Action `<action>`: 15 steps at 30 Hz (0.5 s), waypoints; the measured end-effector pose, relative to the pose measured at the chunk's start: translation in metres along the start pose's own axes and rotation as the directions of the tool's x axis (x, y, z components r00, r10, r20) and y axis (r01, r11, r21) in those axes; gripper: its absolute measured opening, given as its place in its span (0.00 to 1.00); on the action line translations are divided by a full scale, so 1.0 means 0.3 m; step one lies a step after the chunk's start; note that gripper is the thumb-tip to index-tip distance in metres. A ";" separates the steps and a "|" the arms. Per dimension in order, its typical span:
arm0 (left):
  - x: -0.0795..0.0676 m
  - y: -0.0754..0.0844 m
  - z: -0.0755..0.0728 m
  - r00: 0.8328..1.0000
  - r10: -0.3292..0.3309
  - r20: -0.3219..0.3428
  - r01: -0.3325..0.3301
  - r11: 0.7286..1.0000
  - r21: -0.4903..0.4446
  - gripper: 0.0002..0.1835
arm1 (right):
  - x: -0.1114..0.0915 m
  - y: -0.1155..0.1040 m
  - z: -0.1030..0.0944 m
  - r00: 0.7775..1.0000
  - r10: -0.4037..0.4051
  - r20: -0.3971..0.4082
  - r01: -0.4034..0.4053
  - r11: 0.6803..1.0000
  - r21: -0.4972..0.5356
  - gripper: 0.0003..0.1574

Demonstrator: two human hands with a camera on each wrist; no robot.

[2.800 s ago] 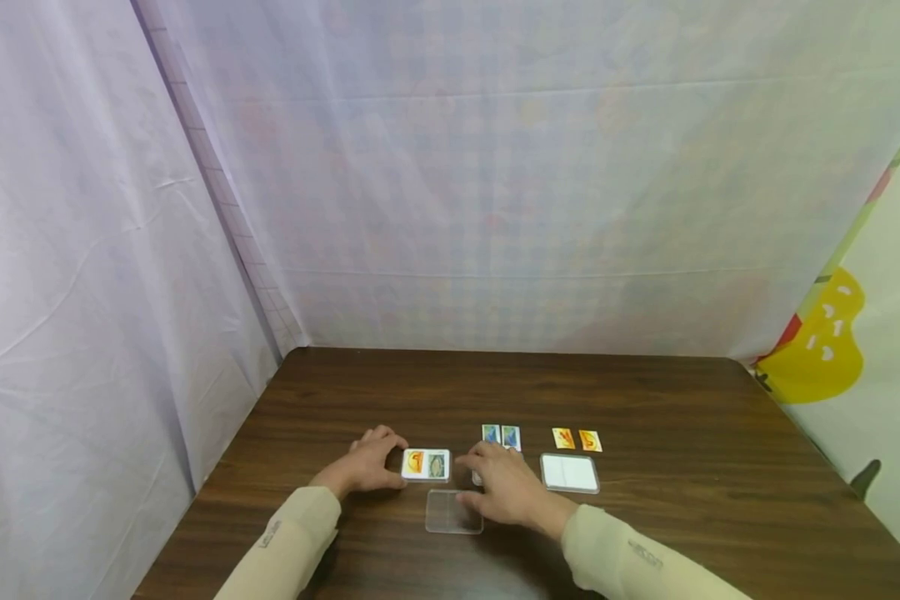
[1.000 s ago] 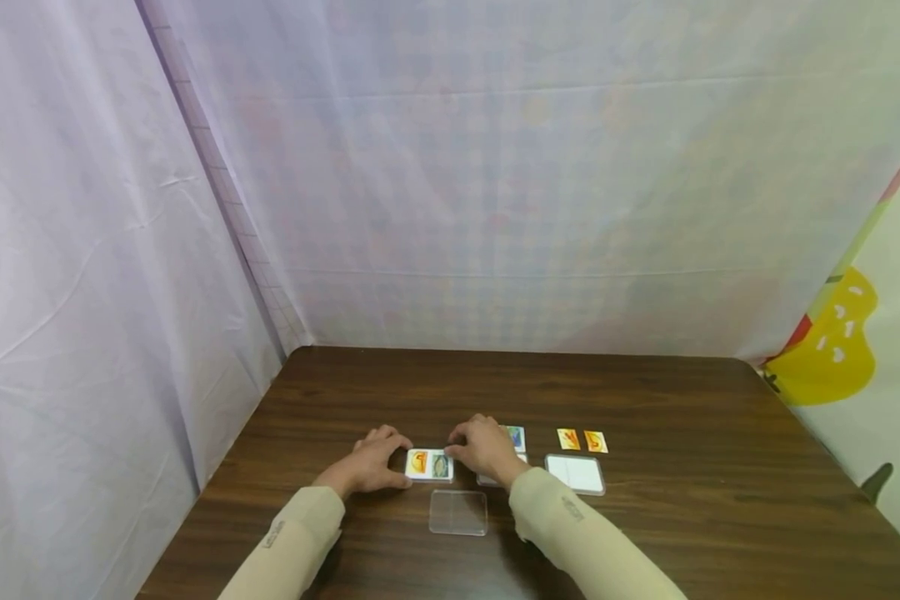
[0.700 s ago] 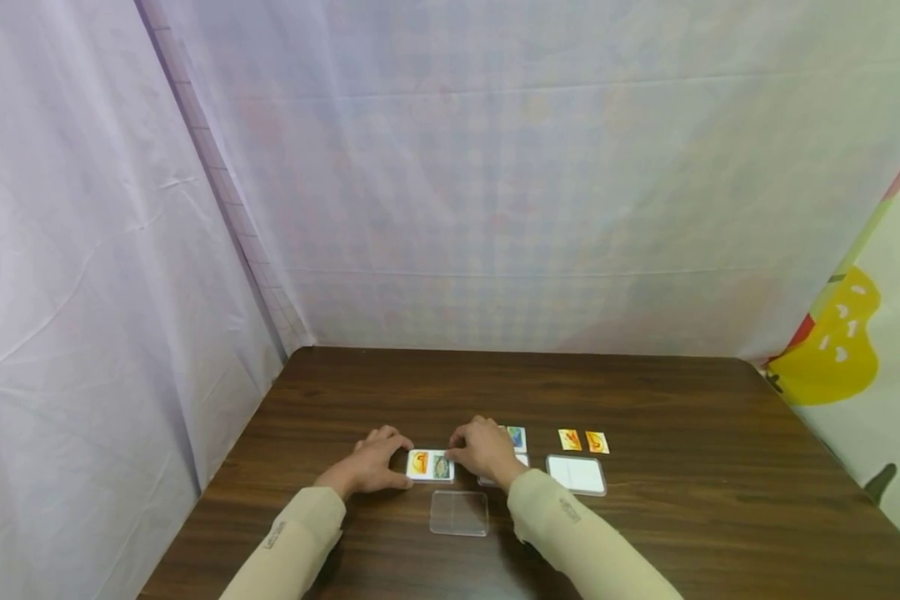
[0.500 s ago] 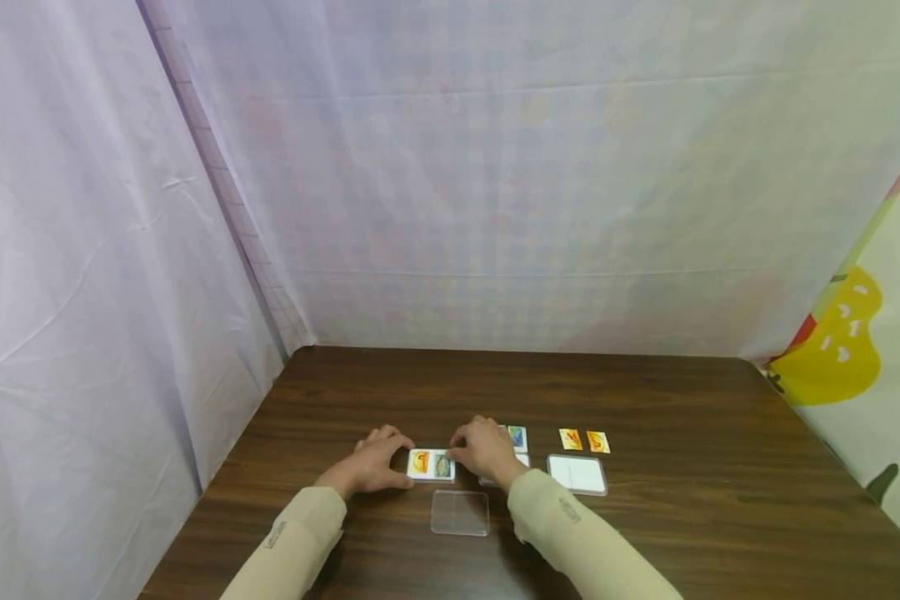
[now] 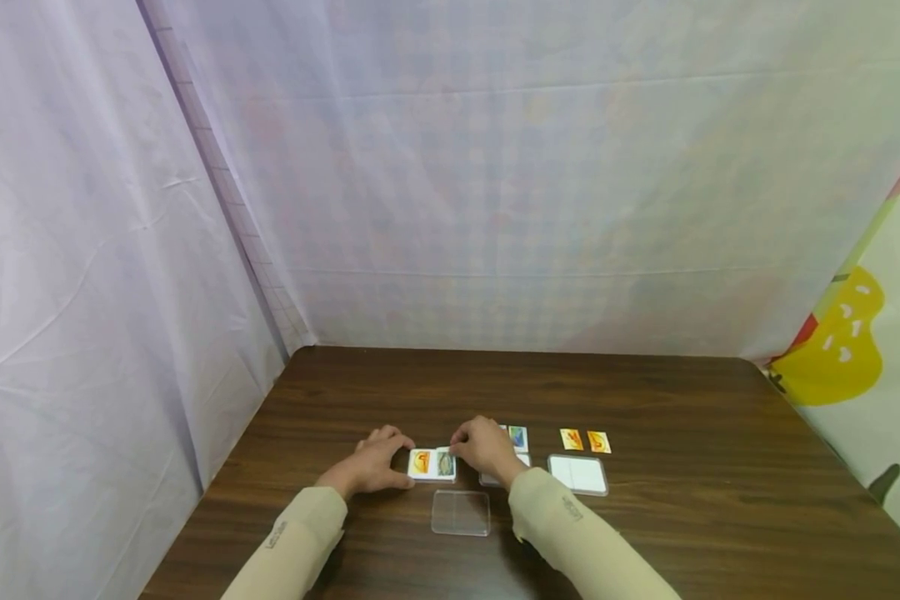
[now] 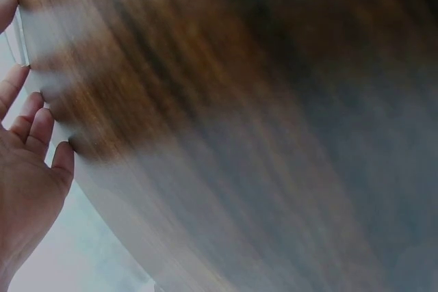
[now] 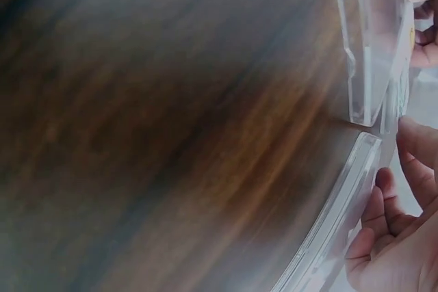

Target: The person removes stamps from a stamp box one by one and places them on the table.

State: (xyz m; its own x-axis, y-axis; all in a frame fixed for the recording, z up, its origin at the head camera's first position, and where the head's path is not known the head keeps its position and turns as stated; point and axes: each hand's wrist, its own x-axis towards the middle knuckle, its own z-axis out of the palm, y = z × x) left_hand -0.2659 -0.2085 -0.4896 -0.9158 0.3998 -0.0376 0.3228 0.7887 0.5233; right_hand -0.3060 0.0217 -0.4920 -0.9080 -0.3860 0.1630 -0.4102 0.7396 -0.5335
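A shallow case (image 5: 432, 479) with a white insert lies on the table, with two small pictures on it. One is an orange picture card (image 5: 420, 462) on the left, the other a grey-green picture card (image 5: 446, 464) on the right. My left hand (image 5: 371, 463) holds the case at its left end, thumb at the near corner and forefinger at the far one. With thumb and fingertips, my right hand (image 5: 485, 446) pinches the upper right edge of the grey-green card. A clear plastic lid (image 5: 461, 512) lies just in front of the case.
Under my right wrist sits a second case (image 5: 491, 481), partly hidden. Behind it is a blue-green picture card (image 5: 518, 438). Farther right are a third case (image 5: 579, 475) with a white insert and two orange picture cards, one left (image 5: 572, 439), one right (image 5: 599, 442).
My right hand has come left and away from the viewer, from beside the lid to the grey-green card. That card has since tilted slightly. My left hand stays at the case.
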 end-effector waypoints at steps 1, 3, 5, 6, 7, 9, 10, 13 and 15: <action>0.000 -0.001 0.000 1.000 0.002 -0.001 -0.002 1.000 0.000 0.30 | 0.001 -0.001 -0.002 1.000 0.019 0.007 -0.019 0.999 0.029 0.03; 0.001 -0.003 0.002 1.000 0.000 -0.001 0.000 1.000 -0.001 0.30 | 0.002 -0.004 -0.007 0.998 0.053 0.022 -0.054 0.996 0.071 0.03; 0.003 -0.005 0.003 1.000 0.002 -0.003 -0.002 1.000 -0.002 0.29 | 0.003 -0.005 -0.013 0.996 0.079 0.037 -0.083 0.990 0.116 0.04; 0.003 -0.006 0.003 1.000 0.003 -0.005 -0.003 1.000 -0.001 0.29 | 0.005 -0.005 -0.015 0.995 0.090 0.045 -0.095 0.986 0.136 0.04; 0.004 -0.006 0.004 1.000 0.004 -0.006 -0.004 1.000 0.001 0.29 | 0.006 -0.004 -0.018 0.994 0.100 0.051 -0.106 0.982 0.153 0.04; 0.006 -0.009 0.005 1.000 0.005 -0.006 -0.005 1.000 0.006 0.29 | 0.009 -0.002 -0.022 0.993 0.105 0.056 -0.114 0.976 0.184 0.05; 0.006 -0.008 0.005 1.000 0.007 -0.007 -0.006 1.000 0.007 0.29 | 0.012 0.000 -0.023 0.992 0.108 0.057 -0.117 0.974 0.196 0.05; 0.006 -0.008 0.006 1.000 0.007 -0.009 -0.007 1.000 0.012 0.30 | 0.022 0.007 -0.023 0.991 0.124 0.058 -0.134 0.961 0.240 0.05; 0.006 -0.008 0.005 1.000 0.006 -0.009 -0.006 1.000 0.013 0.30 | 0.028 0.010 -0.025 0.990 0.133 0.055 -0.143 0.951 0.274 0.05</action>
State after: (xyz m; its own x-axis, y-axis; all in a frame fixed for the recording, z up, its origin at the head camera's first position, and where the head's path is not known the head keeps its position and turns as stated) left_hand -0.2680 -0.2089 -0.4920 -0.9161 0.4000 -0.0267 0.3311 0.7923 0.5124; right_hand -0.3155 0.0246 -0.4860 -0.9485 -0.3135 0.0447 -0.2365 0.6077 -0.7581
